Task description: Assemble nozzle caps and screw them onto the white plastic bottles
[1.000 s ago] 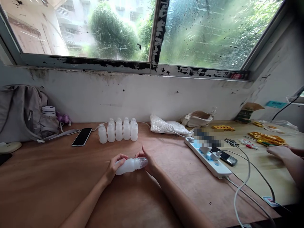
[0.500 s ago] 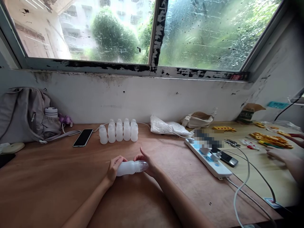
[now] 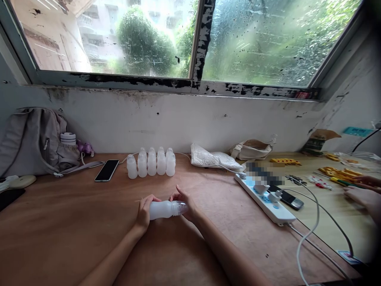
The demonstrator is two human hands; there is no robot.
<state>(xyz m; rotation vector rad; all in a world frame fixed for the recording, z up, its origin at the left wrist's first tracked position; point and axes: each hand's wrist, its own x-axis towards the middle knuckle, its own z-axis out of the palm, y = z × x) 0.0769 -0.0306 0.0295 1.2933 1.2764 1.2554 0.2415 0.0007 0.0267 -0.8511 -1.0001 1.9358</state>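
A frosted white bottle [image 3: 162,209] lies sideways between my hands, just above the brown table [image 3: 74,222]. Its clear cap [image 3: 180,207] points to the right. My left hand [image 3: 145,211] is wrapped round the bottle's base end. At the other end, the fingers of my right hand [image 3: 186,204] are curled about the clear cap, with some fingertips hidden behind it. Beyond my hands, several similar frosted bottles [image 3: 152,163] stand upright close together near the wall.
A phone [image 3: 107,171] and a grey backpack [image 3: 35,143] are on the left. A white plastic package [image 3: 212,157] lies by the wall. To the right are a power strip [image 3: 268,204] with loose cables, yellow parts [image 3: 339,172] and another person's hand [image 3: 361,194].
My left hand has turned round the bottle's base, its back now more toward me. The view has shifted slightly. At the right, the other person's hands have moved.
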